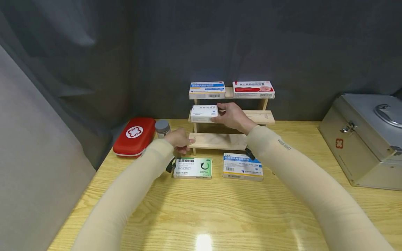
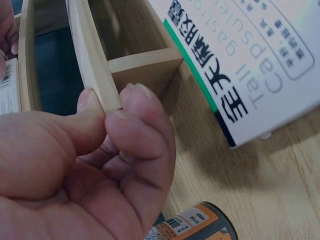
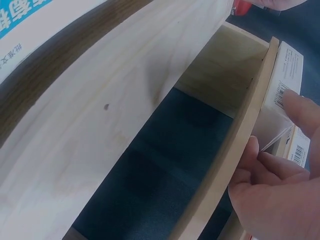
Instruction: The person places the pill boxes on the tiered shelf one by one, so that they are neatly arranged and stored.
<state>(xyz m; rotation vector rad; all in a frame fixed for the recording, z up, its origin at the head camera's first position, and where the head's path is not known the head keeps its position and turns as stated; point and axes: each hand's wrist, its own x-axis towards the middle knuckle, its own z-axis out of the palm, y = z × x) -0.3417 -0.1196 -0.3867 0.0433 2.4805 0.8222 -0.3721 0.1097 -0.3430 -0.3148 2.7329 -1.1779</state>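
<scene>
A stepped wooden rack [image 1: 220,141] of three shelves stands at the back of the table. My right hand [image 1: 233,118] grips the right end of a white medicine box [image 1: 204,111] on the left part of the middle shelf. In the right wrist view, thumb and fingers lie around the end of that white box [image 3: 284,80]. My left hand [image 1: 179,138] pinches the left end of the lowest shelf. The left wrist view shows the thumb and forefinger on the board's tip [image 2: 102,90]. Just below this hand lies a green-and-white capsule box [image 1: 193,168].
On the top shelf sit a blue-and-white box [image 1: 207,90] and a red-and-white box [image 1: 253,89]. Another blue-and-white box [image 1: 243,167] lies before the rack. Left stand a red first-aid case [image 1: 135,136] and a grey-lidded bottle [image 1: 162,127]; a metal case [image 1: 361,139] is at right.
</scene>
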